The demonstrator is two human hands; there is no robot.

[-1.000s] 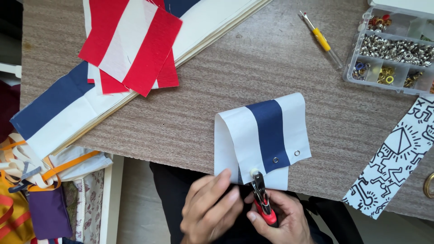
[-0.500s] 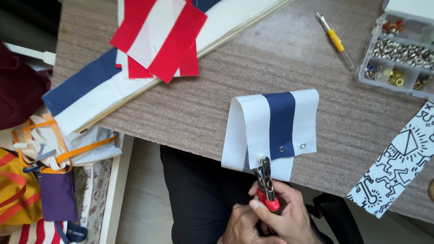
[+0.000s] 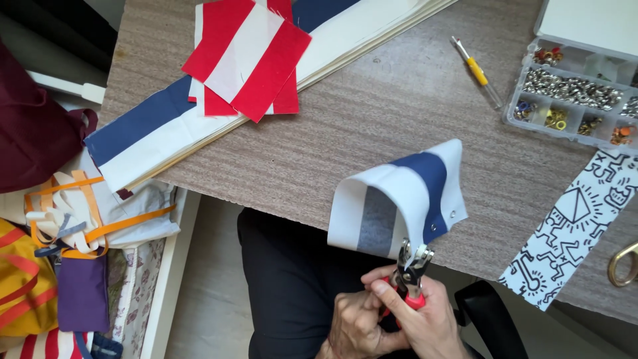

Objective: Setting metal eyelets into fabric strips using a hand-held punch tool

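Both hands, right hand (image 3: 425, 322) and left hand (image 3: 352, 327), squeeze red-handled eyelet pliers (image 3: 410, 276) clamped on the lower edge of a folded blue-and-white fabric strip (image 3: 399, 199) lifted off the tabletop (image 3: 345, 133) edge, near an eyelet box (image 3: 578, 90).

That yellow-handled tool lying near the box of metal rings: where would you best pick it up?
Grip the yellow-handled tool by its yellow middle, coming from above, fingers across its width. It lies flat and diagonal on the table, clear of the compartment box, and the handle is its thickest part; the ends are thin.
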